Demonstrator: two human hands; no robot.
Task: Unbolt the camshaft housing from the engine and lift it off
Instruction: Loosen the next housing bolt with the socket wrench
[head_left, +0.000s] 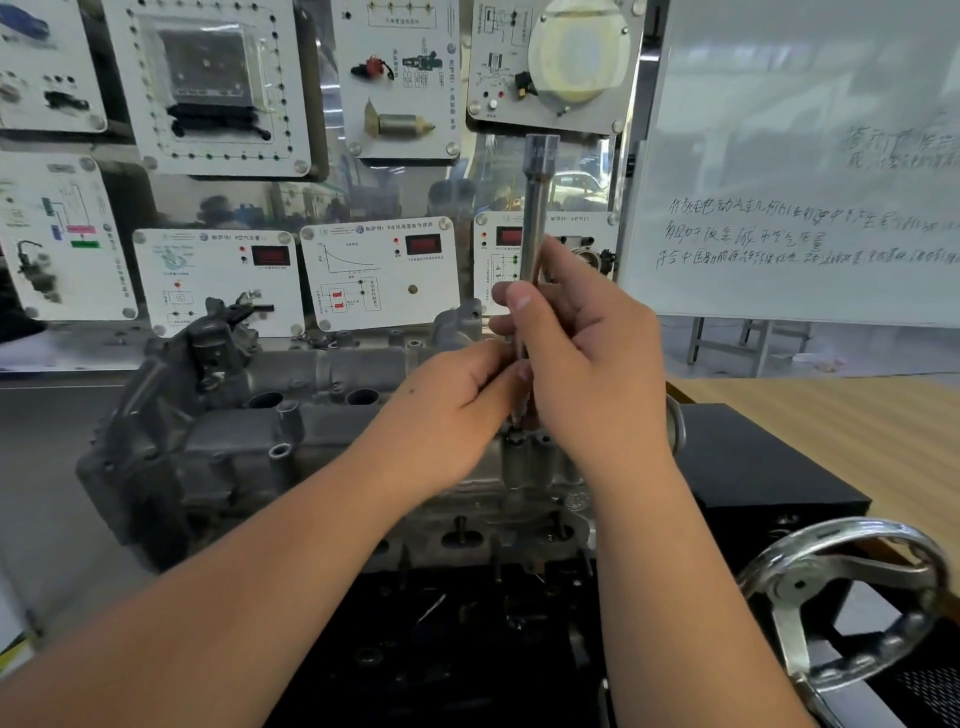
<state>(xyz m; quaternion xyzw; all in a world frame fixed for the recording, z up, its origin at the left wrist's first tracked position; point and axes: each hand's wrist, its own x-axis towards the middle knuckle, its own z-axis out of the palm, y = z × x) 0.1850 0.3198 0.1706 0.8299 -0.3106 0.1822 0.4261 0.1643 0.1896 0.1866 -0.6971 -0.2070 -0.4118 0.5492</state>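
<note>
Grey cast metal, rough and dull: camshaft housing (249, 447) sits atop the engine (467, 525), long axis running left-right across the view, its left end blocky w/ brackets, round bores open upward along the top. Black stand (753, 467) under and to the right of the engine, flat matte faces, square edges.

Left hand (457, 410) comes in from lower left, fingers curled, thumb and fingertips pinching the lower part of the tool shaft just above the housing's right end. Right hand (587, 353) just beside it, touching it, fingers wrapped round the same shaft higher up. Both hands clamped on the extension bar (535, 218): slim, smooth, bright steel rod standing near upright, socket end wider at the top, lower tip down at a bolt (515, 435) on the housing's right end. Whether the tip is seated on the bolt: can't tell, hands cover it.

Room: left half of housing top uncovered; right end crowded by both hands. Behind, white training panels (379, 275) w/ red displays stand close along the far edge. Right: whiteboard (810, 156) w/ handwriting, wood-grain table (857, 436), and a shiny chromed handwheel (852, 597) at lower right, near the right forearm.
</note>
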